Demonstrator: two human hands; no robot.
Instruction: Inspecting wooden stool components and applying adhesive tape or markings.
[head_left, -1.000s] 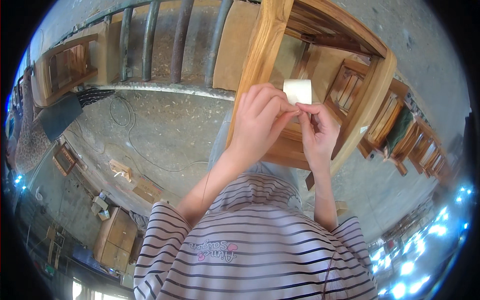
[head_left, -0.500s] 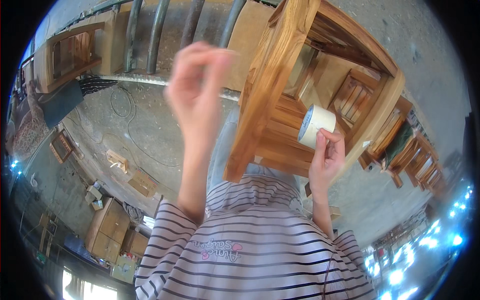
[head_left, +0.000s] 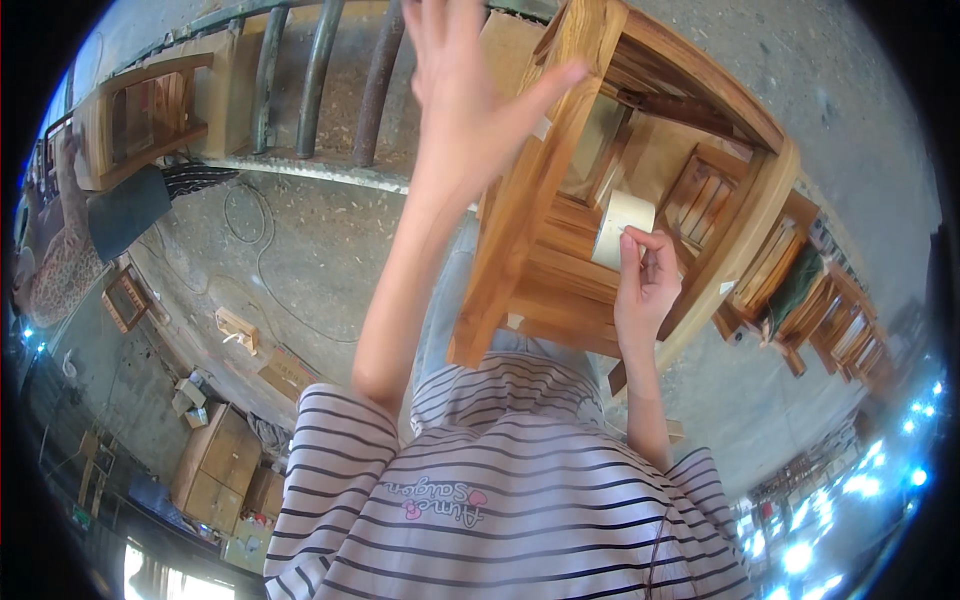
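A brown wooden furniture frame [head_left: 530, 215], chair-like with slats, stands before me and leans close to my body. My left hand [head_left: 460, 110] is stretched over its upper left side, fingers spread, the thumb near the thick left rail. A small pale scrap, like a bit of tape [head_left: 543, 128], sits on that rail beside the hand. In my right hand [head_left: 652, 275], a wide roll of cream tape [head_left: 628, 215] is pinched by its edge, held over the frame's opening. Another small white scrap [head_left: 733, 284] is on the frame's right rail.
Metal bars [head_left: 315, 80] of a rack run behind the frame. A similar wooden piece [head_left: 150, 120] stands far left, near another person in a patterned top [head_left: 70, 260]. Stacked wooden parts [head_left: 825, 310] lie at right. A cable [head_left: 265, 250] and a cardboard piece [head_left: 287, 373] lie on the floor.
My left hand has moved up and right toward the frame, from pinched fingers to spread ones. The pale scrap now shows on the left rail. My right hand and tape roll shifted slightly left and up.
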